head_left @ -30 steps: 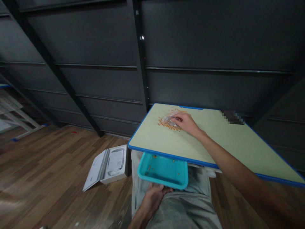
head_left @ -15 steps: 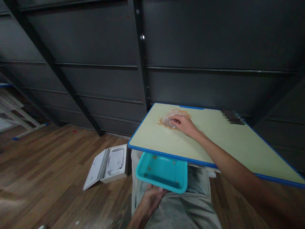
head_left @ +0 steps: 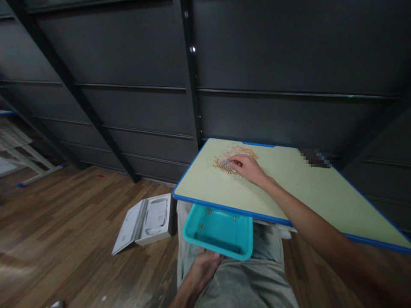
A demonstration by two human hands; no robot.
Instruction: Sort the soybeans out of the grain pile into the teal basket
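Note:
My right hand (head_left: 248,167) reaches across a pale green desk with a blue rim (head_left: 224,209). Its fingers are curled on a clear plastic bag (head_left: 227,163) that lies among several small yellow kernels (head_left: 220,164) at the desk's far left corner. My left hand (head_left: 204,267) rests low on my lap and grips the near edge of a turquoise tray (head_left: 224,233), held just under the desk's front edge. A few kernels lie inside the tray.
An open white box (head_left: 146,222) lies on the wooden floor left of my legs. Dark metal panels and a slanted beam (head_left: 70,85) stand behind the desk. A blurred dark object (head_left: 314,157) sits at the desk's far right. A white frame (head_left: 19,158) stands far left.
The tray has shifted a little to the left and up under the desk edge. My right hand has edged slightly further onto the bag and kernels.

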